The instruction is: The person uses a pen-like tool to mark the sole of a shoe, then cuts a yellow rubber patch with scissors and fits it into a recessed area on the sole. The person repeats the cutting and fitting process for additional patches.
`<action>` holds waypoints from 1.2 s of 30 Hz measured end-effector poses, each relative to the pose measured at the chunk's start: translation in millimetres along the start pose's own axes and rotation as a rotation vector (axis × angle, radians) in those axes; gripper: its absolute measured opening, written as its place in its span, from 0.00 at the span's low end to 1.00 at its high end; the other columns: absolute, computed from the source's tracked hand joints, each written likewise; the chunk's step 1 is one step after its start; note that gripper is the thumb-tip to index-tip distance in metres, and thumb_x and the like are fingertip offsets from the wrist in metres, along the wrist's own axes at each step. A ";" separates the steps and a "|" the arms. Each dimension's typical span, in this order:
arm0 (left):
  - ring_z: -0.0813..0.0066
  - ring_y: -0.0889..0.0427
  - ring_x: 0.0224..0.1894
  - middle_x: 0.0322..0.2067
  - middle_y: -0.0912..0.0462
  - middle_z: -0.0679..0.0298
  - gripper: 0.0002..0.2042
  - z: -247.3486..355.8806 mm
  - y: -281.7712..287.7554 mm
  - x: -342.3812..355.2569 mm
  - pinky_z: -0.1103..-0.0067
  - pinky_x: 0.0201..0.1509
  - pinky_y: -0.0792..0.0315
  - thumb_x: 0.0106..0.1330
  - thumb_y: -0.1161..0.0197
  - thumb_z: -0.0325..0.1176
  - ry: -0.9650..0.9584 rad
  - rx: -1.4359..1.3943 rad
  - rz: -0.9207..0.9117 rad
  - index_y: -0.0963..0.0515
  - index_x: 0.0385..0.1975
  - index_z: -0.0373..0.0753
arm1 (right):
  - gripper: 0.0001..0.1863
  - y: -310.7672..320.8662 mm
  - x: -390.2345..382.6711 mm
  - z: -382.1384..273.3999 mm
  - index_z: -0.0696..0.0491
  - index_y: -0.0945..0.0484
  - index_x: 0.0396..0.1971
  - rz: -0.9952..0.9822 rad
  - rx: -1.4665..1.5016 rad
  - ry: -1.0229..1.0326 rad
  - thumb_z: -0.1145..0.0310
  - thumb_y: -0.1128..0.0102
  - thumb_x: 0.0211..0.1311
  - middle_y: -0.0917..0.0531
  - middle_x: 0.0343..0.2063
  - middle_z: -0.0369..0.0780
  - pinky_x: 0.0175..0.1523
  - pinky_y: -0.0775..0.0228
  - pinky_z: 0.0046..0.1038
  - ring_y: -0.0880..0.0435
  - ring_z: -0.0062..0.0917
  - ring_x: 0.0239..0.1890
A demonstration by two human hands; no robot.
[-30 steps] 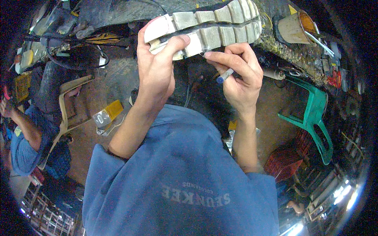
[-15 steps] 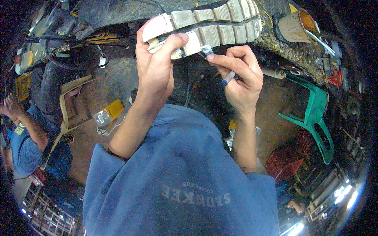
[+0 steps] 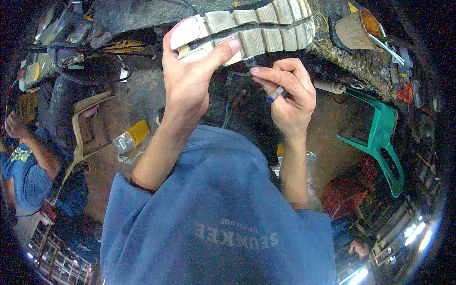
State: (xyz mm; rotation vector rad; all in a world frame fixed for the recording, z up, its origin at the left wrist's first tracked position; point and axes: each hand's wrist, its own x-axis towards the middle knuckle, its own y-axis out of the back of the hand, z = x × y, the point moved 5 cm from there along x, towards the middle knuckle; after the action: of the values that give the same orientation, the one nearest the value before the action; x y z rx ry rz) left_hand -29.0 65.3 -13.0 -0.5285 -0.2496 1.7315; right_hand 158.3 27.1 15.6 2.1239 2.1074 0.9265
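Note:
A shoe (image 3: 253, 42) with a pale, blocky sole is held up at the top of the view, sole facing me. My left hand (image 3: 187, 88) grips its left end, thumb pressed on the sole's near edge. In my right hand (image 3: 295, 95), just below the shoe, a slim pen-like tool with a blue end (image 3: 274, 95) sits between curled fingers. The thumb and forefinger pinch close to a small translucent strip (image 3: 250, 61) at the sole's near edge. The tool's other end is hidden by the fingers.
A dark, crusted workbench (image 3: 135, 18) runs behind the shoe, with a stained bucket (image 3: 352, 32) at right. A green plastic chair (image 3: 379, 123) and red crate (image 3: 343, 197) stand right. At left are a beige chair (image 3: 78, 123), a yellow box (image 3: 137, 132) and a seated co-worker (image 3: 31, 166).
My left thumb has slid to the right along the sole's edge. The translucent strip hangs differently, with a thin dark strand showing beneath it. The co-worker at left has shifted slightly.

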 end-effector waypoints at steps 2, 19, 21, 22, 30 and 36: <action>0.64 0.14 0.50 0.49 0.18 0.53 0.36 -0.7 -0.1 0.1 0.69 0.56 0.16 0.51 0.22 0.14 -0.014 0.021 -0.009 0.36 0.59 0.31 | 0.17 -0.8 0.4 -1.4 0.50 0.09 0.38 0.012 -0.010 0.013 0.83 0.31 0.48 0.19 0.31 0.38 0.38 0.26 0.26 0.18 0.27 0.34; 0.64 0.12 0.49 0.47 0.15 0.54 0.34 -1.9 0.9 2.8 0.69 0.57 0.17 0.47 0.21 0.12 0.009 0.034 -0.050 0.30 0.55 0.29 | 0.07 0.7 0.7 -3.0 0.55 0.13 0.36 0.045 -0.042 0.038 0.78 0.29 0.57 0.15 0.32 0.40 0.40 0.24 0.28 0.16 0.30 0.35; 0.64 0.12 0.48 0.47 0.14 0.54 0.33 -2.0 1.4 2.9 0.69 0.57 0.17 0.47 0.21 0.12 0.006 0.045 -0.041 0.29 0.55 0.29 | 0.06 0.7 0.8 -3.5 0.55 0.14 0.36 0.033 -0.053 0.023 0.78 0.30 0.58 0.16 0.32 0.41 0.41 0.24 0.29 0.16 0.31 0.35; 0.64 0.12 0.48 0.46 0.14 0.54 0.33 -1.9 1.3 3.0 0.69 0.57 0.17 0.47 0.21 0.12 0.004 0.050 -0.037 0.28 0.54 0.29 | 0.06 0.5 0.6 -3.9 0.55 0.15 0.36 0.026 -0.062 0.018 0.77 0.30 0.59 0.16 0.33 0.41 0.41 0.24 0.29 0.16 0.31 0.36; 0.65 0.11 0.47 0.45 0.13 0.56 0.28 1.0 -1.3 2.0 0.70 0.56 0.17 0.47 0.23 0.12 0.001 0.037 -0.043 0.24 0.51 0.30 | 0.05 -3.2 0.2 -6.3 0.56 0.19 0.38 0.003 -0.071 0.059 0.74 0.33 0.63 0.19 0.40 0.44 0.43 0.23 0.30 0.17 0.34 0.39; 0.66 0.11 0.47 0.45 0.12 0.56 0.27 1.7 -4.1 3.0 0.71 0.55 0.17 0.48 0.23 0.12 -0.012 0.037 -0.048 0.22 0.50 0.30 | 0.08 -12.3 -8.9 -4.8 0.56 0.19 0.37 -0.001 0.250 -0.133 0.72 0.30 0.60 0.18 0.43 0.44 0.41 0.24 0.26 0.18 0.27 0.40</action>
State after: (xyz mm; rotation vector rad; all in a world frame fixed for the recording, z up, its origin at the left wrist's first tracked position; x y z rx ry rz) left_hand -26.7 69.4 -10.4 -0.4822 -0.2366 1.6898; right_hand 145.9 18.2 11.1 2.2218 2.2585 0.5276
